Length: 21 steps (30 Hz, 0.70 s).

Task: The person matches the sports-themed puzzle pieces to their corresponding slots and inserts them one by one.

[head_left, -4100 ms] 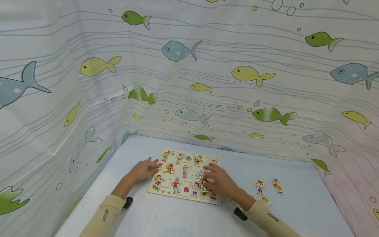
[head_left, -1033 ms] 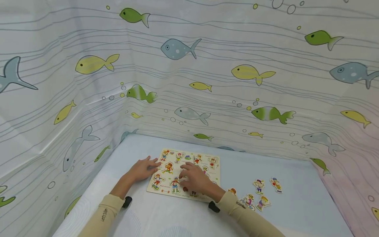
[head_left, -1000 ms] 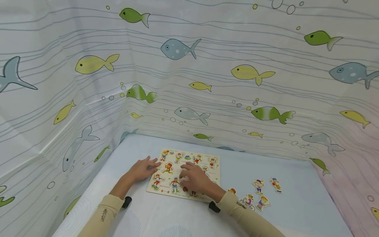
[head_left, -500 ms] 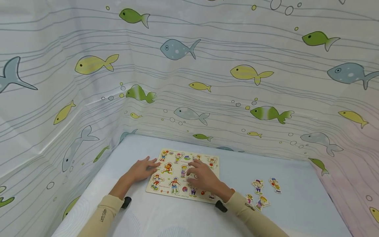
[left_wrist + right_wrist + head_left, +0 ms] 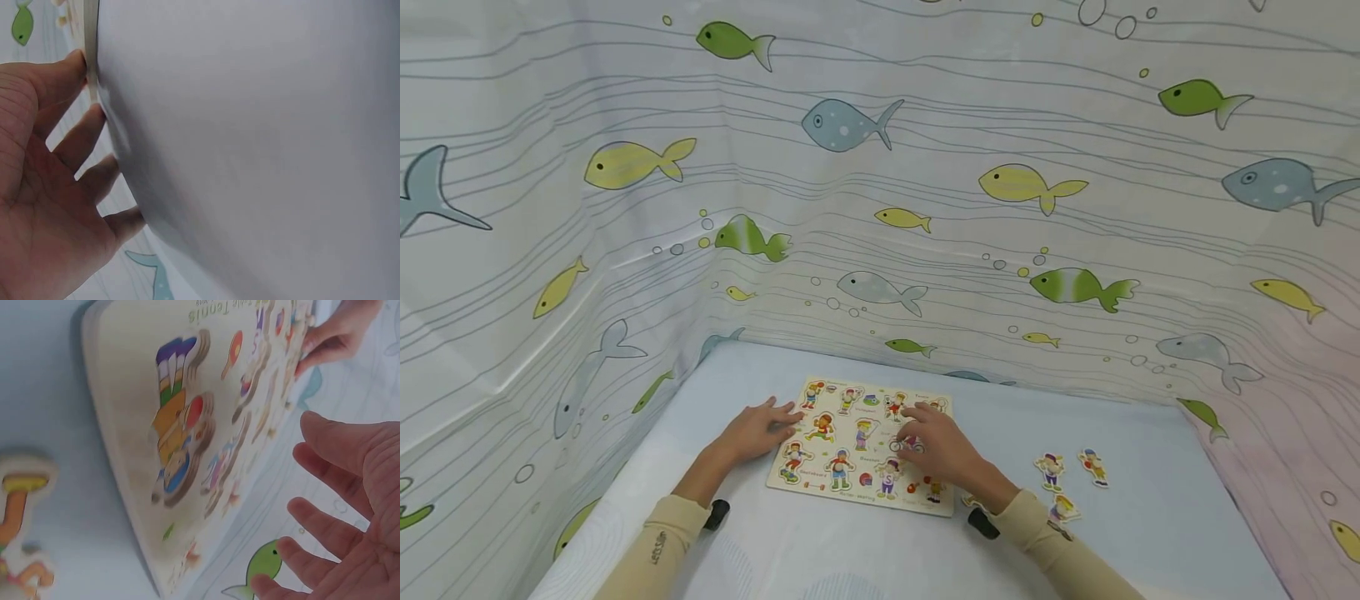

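A wooden puzzle board with colourful sports figures lies flat on the table. My left hand rests at its left edge. In the left wrist view, the left thumb lies along the board's edge, and the other fingertips reach down at the table. Over the board's right part hovers my right hand. The right wrist view shows the right hand's fingers spread and loosely bent, with nothing between them. Near that hand is a table tennis figure at the board's corner.
Right of the board lie loose figure pieces: one in a purple cap, one with a ball, and one in purple by the right sleeve. Another piece shows beside the right wrist. A fish-print curtain surrounds the table.
My right hand has moved rightward from the board's middle, uncovering the figure with a bat and the one with an S. My left hand has stayed at the left edge.
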Motion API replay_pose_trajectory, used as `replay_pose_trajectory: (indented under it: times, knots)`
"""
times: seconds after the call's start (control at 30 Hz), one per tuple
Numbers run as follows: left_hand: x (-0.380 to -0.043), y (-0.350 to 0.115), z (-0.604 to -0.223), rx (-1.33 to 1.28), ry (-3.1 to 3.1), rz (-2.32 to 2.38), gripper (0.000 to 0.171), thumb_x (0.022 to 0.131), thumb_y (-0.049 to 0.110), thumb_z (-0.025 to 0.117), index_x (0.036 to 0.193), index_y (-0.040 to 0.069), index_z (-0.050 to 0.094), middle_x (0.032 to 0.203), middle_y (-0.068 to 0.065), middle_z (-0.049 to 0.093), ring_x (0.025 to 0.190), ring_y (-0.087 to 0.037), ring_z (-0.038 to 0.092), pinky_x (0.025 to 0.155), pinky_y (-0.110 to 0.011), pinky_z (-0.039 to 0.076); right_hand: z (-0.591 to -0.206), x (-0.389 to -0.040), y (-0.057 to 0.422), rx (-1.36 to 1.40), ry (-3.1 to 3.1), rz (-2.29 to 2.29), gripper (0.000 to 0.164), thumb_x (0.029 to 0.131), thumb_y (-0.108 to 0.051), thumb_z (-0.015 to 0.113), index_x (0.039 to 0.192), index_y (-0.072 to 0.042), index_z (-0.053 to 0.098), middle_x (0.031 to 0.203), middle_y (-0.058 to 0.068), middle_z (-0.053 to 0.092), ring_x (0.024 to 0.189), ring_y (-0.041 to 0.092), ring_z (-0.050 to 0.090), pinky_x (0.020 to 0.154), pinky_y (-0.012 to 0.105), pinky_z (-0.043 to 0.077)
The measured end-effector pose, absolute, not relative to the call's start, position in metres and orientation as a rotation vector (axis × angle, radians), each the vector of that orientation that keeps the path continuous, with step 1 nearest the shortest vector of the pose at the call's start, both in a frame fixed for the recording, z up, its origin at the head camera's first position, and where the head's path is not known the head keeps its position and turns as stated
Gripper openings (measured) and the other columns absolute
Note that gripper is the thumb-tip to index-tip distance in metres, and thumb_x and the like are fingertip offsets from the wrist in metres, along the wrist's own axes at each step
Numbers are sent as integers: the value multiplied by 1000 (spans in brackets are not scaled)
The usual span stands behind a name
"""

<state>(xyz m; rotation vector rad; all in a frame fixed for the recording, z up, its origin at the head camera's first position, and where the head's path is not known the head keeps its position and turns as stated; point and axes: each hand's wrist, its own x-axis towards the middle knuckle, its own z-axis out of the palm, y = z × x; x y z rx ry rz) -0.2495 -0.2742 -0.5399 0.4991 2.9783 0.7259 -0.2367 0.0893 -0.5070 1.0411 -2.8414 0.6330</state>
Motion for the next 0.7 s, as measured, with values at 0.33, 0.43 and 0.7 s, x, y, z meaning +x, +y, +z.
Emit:
replay_pose_trajectory:
  times: [0.33,0.43,0.7]
  knots:
    - [-251,-276,-539,483,2978,721,37,96,28,64,130,14,66,143,-12,52,137,-50,33,104,-75,19,-495,-238,121,980,-2822,685,17,85,-21,80,99,-14,75,136,15,57,136,39,41,109,60,33]
    - [-251,-276,-540,493,2983,712,37,96,28,64,130,14,66,143,-12,52,137,-50,33,104,-76,19,-493,-237,130,942,-2853,644,16,85,-23,80,99,-16,75,138,13,57,137,38,39,109,59,33]
    - [-251,-277,-541,504,2970,732,37,96,28,64,130,13,66,143,-13,52,136,-51,33,103,-77,19,-494,-236,153,862,-2927,626,18,85,-24,80,100,-16,75,138,12,57,140,37,36,110,59,31]
